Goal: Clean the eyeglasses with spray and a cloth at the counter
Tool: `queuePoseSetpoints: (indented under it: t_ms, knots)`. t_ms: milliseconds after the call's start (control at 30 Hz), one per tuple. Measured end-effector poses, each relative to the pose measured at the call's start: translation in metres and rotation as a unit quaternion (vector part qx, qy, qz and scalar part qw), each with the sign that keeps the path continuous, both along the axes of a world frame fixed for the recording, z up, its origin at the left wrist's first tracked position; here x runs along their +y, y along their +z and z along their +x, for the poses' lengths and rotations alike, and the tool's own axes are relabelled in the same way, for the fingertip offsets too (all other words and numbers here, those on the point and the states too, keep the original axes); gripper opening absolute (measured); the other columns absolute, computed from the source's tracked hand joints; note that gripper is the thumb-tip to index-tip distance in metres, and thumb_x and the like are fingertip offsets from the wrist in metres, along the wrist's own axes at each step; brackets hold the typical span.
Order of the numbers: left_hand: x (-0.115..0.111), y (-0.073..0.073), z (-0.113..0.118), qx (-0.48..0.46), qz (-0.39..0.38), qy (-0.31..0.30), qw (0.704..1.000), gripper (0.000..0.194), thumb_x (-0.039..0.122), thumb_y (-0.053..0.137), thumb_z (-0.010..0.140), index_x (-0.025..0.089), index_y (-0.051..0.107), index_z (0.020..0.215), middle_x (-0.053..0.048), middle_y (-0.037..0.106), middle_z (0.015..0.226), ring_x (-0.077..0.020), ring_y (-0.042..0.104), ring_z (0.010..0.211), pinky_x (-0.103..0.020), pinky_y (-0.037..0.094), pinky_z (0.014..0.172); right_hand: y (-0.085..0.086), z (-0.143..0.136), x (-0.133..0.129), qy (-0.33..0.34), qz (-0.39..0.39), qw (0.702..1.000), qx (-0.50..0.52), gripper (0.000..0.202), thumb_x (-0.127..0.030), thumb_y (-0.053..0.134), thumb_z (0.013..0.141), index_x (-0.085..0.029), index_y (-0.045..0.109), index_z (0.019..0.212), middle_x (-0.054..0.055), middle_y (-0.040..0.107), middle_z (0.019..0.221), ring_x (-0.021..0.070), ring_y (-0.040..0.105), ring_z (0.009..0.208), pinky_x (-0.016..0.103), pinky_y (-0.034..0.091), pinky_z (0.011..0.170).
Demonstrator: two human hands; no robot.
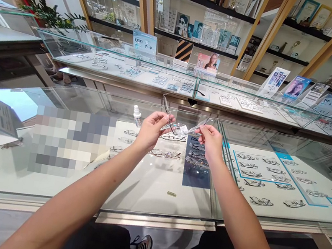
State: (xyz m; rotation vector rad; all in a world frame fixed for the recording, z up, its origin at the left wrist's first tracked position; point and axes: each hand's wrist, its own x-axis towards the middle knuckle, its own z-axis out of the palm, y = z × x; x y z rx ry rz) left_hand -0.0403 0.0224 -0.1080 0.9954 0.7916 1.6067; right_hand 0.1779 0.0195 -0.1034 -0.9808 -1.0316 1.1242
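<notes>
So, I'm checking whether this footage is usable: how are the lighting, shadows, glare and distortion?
In the head view, lighting is bright; a white glare patch, probably a reflection, sits on the counter at left; a shadow falls beside the left forearm; the wall shelves lean, wide-angle style; blocky pixelation hides part of the counter; the glasses in the left hand partly blend into the background.

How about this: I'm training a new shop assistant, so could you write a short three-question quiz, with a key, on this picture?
1. Which hand is nearer the white bottle?
2. True or false: the bottle is lying on its side.
3. The left hand holds: A) a pen; B) eyeglasses; C) a cup.

Key:
1. The left hand.
2. False; it stands upright.
3. B, eyeglasses.
</notes>
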Motion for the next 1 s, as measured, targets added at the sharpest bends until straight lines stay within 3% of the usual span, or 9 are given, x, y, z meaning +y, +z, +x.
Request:
queuePoseSetpoints:
  t_ms: [300, 400, 500, 533, 633, 767, 833, 1000]
  knots:
    - [0.000, 0.000, -0.001, 0.045, 0.014, 0.008, 0.999, 0.051, 0.056, 0.098, 0.071, 0.020, 0.069, 0.093, -0.009, 0.077, 0.113, -0.0232, 0.074, 0.112, -0.037, 0.068, 0.086, -0.005, 0.003, 0.004, 0.018, -0.019, 0.999, -0.025, 0.036, -0.048, 0.082, 0.079, -0.022, 0.062, 0.092, 0.002, 0.076, 0.082, 0.0101, 0.055, 0.053, 0.025, 0.038, 0.050]
    - [-0.003, 0.000, 0.000, 0.087, 0.035, 0.008, 0.996, 0.046, 0.057, 0.094, 0.077, 0.021, 0.070, 0.094, -0.009, 0.077, 0.112, -0.0239, 0.073, 0.113, -0.039, 0.067, 0.089, -0.008, 0.007, 0.005, -0.095, 0.041, 0.991, -0.082, 0.040, -0.044, 0.081, 0.082, -0.024, 0.058, 0.108, -0.002, 0.067, 0.090, 0.0107, 0.054, 0.060, 0.028, 0.044, 0.059]
    - [-0.006, -0.002, 0.001, 0.149, 0.076, 0.002, 0.986, 0.039, 0.055, 0.088, 0.085, 0.021, 0.072, 0.093, -0.009, 0.076, 0.109, -0.0235, 0.072, 0.109, -0.037, 0.065, 0.089, -0.006, 0.006, -0.001, -0.213, 0.190, 0.938, -0.198, 0.036, -0.038, 0.076, 0.088, -0.026, 0.057, 0.116, -0.001, 0.061, 0.098, 0.0139, 0.052, 0.073, 0.033, 0.049, 0.075]
    - [-0.007, -0.002, 0.002, 0.171, 0.096, -0.003, 0.981, 0.037, 0.054, 0.087, 0.087, 0.021, 0.072, 0.093, -0.009, 0.075, 0.109, -0.0231, 0.072, 0.106, -0.036, 0.064, 0.087, -0.005, 0.004, -0.005, -0.207, 0.233, 0.918, -0.244, 0.030, -0.037, 0.074, 0.091, -0.026, 0.059, 0.115, 0.001, 0.061, 0.100, 0.0163, 0.054, 0.078, 0.035, 0.050, 0.080]
    - [-0.012, -0.003, 0.005, 0.228, 0.153, -0.022, 0.961, 0.030, 0.050, 0.083, 0.092, 0.021, 0.074, 0.094, -0.010, 0.073, 0.111, -0.0237, 0.069, 0.106, -0.034, 0.061, 0.083, -0.003, -0.004, -0.017, -0.108, 0.304, 0.880, -0.348, 0.019, -0.034, 0.068, 0.096, -0.026, 0.066, 0.113, 0.006, 0.067, 0.105, 0.0240, 0.061, 0.097, 0.041, 0.052, 0.091]
    - [-0.016, -0.003, 0.008, 0.253, 0.183, -0.027, 0.950, 0.025, 0.046, 0.080, 0.095, 0.022, 0.075, 0.096, -0.011, 0.070, 0.116, -0.0262, 0.066, 0.116, -0.033, 0.058, 0.083, -0.003, -0.008, -0.022, -0.058, 0.287, 0.878, -0.378, 0.021, -0.033, 0.068, 0.096, -0.025, 0.067, 0.115, 0.009, 0.072, 0.117, 0.0291, 0.064, 0.113, 0.046, 0.051, 0.101]
    - [-0.016, -0.003, 0.008, 0.243, 0.188, -0.026, 0.951, 0.025, 0.046, 0.080, 0.095, 0.021, 0.074, 0.096, -0.010, 0.070, 0.115, -0.0252, 0.066, 0.114, -0.033, 0.057, 0.083, -0.003, -0.006, -0.020, -0.062, 0.270, 0.874, -0.400, 0.017, -0.031, 0.066, 0.096, -0.024, 0.068, 0.112, 0.009, 0.074, 0.116, 0.0299, 0.065, 0.114, 0.046, 0.049, 0.101]
    - [-0.010, -0.001, 0.004, 0.208, 0.191, -0.008, 0.959, 0.028, 0.047, 0.081, 0.095, 0.020, 0.072, 0.096, -0.008, 0.072, 0.106, -0.0208, 0.068, 0.098, -0.034, 0.056, 0.084, 0.003, 0.000, -0.020, -0.023, 0.255, 0.818, -0.516, 0.012, -0.035, 0.064, 0.100, -0.024, 0.068, 0.101, 0.004, 0.077, 0.098, 0.0275, 0.066, 0.096, 0.046, 0.041, 0.095]
